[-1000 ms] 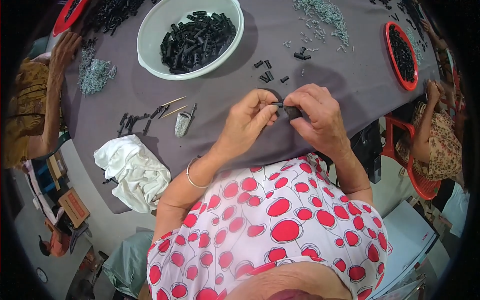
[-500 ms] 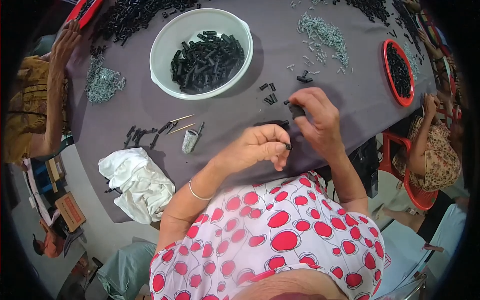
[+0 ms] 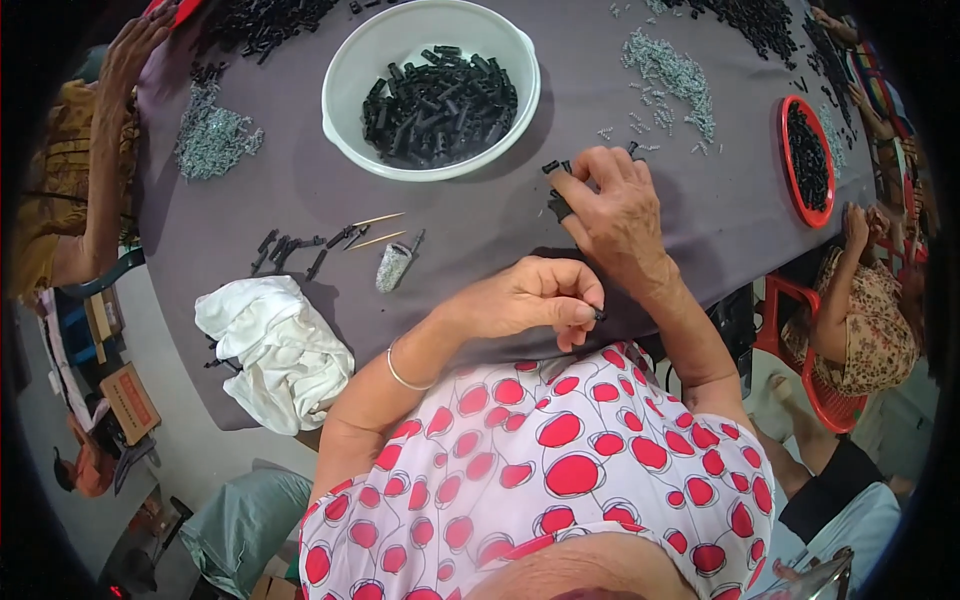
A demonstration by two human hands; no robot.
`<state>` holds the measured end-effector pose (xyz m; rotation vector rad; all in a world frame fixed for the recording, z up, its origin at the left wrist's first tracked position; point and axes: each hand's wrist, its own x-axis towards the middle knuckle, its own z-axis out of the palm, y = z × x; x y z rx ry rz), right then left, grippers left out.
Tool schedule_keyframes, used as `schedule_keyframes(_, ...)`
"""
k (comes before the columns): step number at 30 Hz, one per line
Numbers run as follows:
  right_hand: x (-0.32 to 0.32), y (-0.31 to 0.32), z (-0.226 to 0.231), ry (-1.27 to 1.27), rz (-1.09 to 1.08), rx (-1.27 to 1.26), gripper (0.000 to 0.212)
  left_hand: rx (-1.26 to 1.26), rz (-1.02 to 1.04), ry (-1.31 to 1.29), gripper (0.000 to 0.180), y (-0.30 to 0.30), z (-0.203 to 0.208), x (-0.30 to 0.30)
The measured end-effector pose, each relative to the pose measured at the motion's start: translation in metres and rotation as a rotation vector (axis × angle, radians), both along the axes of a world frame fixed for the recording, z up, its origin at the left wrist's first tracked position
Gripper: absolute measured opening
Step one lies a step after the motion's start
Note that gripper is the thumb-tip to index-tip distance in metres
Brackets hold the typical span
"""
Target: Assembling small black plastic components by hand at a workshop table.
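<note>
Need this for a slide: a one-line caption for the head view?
Right hand picks small black parts beside a white bowl; left hand pinches one.

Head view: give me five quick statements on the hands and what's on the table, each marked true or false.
1. The left hand pinches a small black part at its fingertips. True.
2. The right hand rests inside the white bowl. False: it is on the grey tablecloth beside the bowl, reaching among loose black pieces.
3. The white bowl holds black parts. True.
4. The white cloth lies on the red tray. False: it lies at the near table edge, to the person's left; the tray is far right.
5. The piles of small silvery parts sit in the bowl. False: they lie loose on the tablecloth.
</note>
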<state>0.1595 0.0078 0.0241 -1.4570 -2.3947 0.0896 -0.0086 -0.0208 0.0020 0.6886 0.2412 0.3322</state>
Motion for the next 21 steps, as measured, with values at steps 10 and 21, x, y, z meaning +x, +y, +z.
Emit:
schedule_keyframes(10,0.008,-0.004,-0.015,0.086,0.079,0.226,0.029,-0.008,0.024,0.034,0.014,-0.001,-0.003,0.000)
schedule_keyframes(21,0.035,-0.035,0.003,1.128,-0.109,-0.595,0.032,-0.053,0.495,0.073,0.016,0.009,-0.006,-0.003)
